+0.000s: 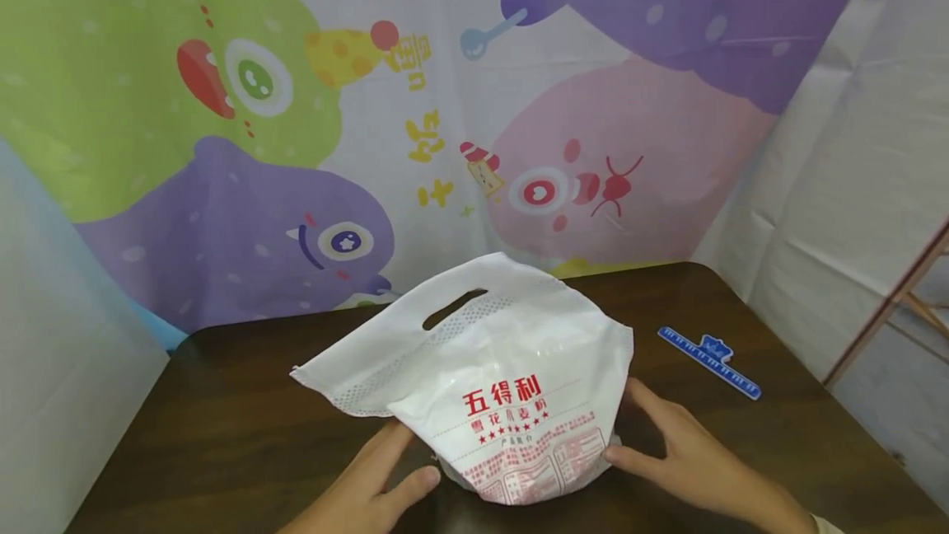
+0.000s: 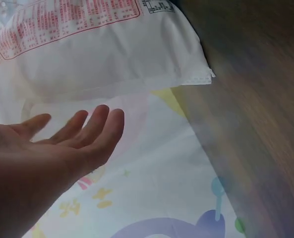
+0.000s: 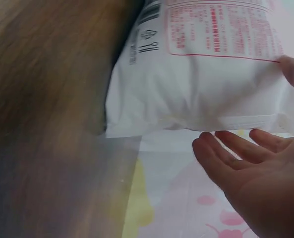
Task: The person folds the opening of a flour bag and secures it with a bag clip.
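Observation:
A white flour bag (image 1: 549, 353) with red print rests on the dark wooden table, its top flap with a slot handle leaning to the back left. My left hand (image 1: 374, 480) is at the bag's left side with its thumb apart from it; in the left wrist view the relaxed fingers of the left hand (image 2: 67, 148) lie just off the bag (image 2: 107, 69). At the right side is my right hand (image 1: 685, 456), thumb at the lower front edge. The right wrist view has the right hand (image 3: 258, 166) with extended fingers by the bag's end seam, thumb touching its face.
A blue ruler-like clip (image 1: 712, 359) lies on the table (image 1: 245, 402), right of the bag. Behind the table hangs a cloth (image 1: 445, 229) with cartoon monsters. A thin wooden frame (image 1: 882, 311) stands beyond the table's right edge.

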Action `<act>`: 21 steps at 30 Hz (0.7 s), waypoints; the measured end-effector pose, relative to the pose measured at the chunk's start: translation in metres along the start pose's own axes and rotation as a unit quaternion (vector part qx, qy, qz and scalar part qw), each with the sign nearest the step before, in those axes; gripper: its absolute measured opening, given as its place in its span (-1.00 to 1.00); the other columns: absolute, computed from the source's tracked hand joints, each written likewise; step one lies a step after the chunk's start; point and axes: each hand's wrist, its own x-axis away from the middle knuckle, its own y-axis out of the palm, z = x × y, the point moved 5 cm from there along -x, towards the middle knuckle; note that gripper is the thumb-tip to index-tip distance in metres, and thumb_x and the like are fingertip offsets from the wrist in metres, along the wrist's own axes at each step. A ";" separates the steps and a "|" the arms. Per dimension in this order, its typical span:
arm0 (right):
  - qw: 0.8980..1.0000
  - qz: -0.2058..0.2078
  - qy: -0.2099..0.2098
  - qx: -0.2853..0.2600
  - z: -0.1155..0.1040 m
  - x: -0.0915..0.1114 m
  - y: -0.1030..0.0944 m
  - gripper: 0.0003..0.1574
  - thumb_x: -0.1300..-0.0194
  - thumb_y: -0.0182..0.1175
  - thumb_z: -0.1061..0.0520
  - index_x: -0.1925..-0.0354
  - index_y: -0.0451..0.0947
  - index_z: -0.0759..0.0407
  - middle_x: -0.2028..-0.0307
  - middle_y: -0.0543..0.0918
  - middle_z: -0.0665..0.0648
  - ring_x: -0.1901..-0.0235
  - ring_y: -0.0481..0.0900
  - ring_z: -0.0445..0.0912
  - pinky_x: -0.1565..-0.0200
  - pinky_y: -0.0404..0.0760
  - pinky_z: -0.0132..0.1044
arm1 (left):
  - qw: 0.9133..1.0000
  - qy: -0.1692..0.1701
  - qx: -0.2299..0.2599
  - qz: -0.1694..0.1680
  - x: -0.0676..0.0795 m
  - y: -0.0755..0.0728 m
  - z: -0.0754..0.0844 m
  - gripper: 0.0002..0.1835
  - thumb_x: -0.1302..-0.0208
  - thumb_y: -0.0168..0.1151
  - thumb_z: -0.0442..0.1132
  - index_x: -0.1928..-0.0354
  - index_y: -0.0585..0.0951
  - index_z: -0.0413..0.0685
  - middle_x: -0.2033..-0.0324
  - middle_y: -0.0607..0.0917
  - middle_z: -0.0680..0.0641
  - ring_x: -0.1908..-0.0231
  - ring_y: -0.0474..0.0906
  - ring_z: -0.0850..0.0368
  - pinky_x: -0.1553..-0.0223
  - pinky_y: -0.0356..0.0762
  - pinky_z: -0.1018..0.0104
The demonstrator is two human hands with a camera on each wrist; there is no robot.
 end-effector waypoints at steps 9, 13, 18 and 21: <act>0.994 0.025 0.032 -0.103 -0.010 -0.010 -0.018 -0.37 -0.55 -0.11 0.27 -0.50 0.14 0.00 -0.40 0.35 0.16 -0.37 0.25 -0.31 -0.25 0.24 -0.56 | 0.987 -0.100 0.023 0.121 -0.003 -0.019 -0.009 -0.70 -0.56 -0.08 -0.27 -0.08 0.65 -0.01 -0.01 0.66 0.16 -0.06 0.53 0.27 -0.13 0.51 0.23; 0.992 0.041 0.051 -0.109 -0.017 -0.020 -0.023 -0.42 -0.59 -0.13 0.21 -0.50 0.16 0.08 -0.42 0.33 0.15 -0.37 0.22 -0.33 -0.25 0.21 -0.59 | 0.979 -0.153 0.059 0.124 -0.001 -0.020 -0.017 -0.76 -0.54 -0.04 -0.26 -0.01 0.62 -0.09 0.13 0.67 0.06 0.09 0.59 0.25 0.00 0.56 0.24; 0.982 0.041 0.068 -0.170 -0.023 -0.033 -0.026 -0.45 -0.60 -0.11 0.16 -0.47 0.22 0.11 -0.37 0.39 0.12 -0.33 0.34 -0.23 -0.21 0.35 -0.50 | 0.975 -0.161 0.086 0.125 -0.003 -0.020 -0.017 -0.78 -0.54 -0.03 -0.26 0.15 0.63 -0.08 0.32 0.64 0.09 0.24 0.58 0.28 0.08 0.54 0.27; 0.979 0.047 0.070 -0.188 -0.023 -0.036 -0.029 -0.50 -0.57 -0.05 0.17 -0.41 0.34 0.09 -0.27 0.50 0.11 -0.23 0.46 -0.21 -0.14 0.47 -0.44 | 0.978 -0.140 0.085 0.132 -0.005 -0.021 -0.015 -0.81 -0.53 -0.02 -0.28 0.16 0.62 -0.05 0.34 0.62 0.15 0.24 0.57 0.30 0.08 0.53 0.28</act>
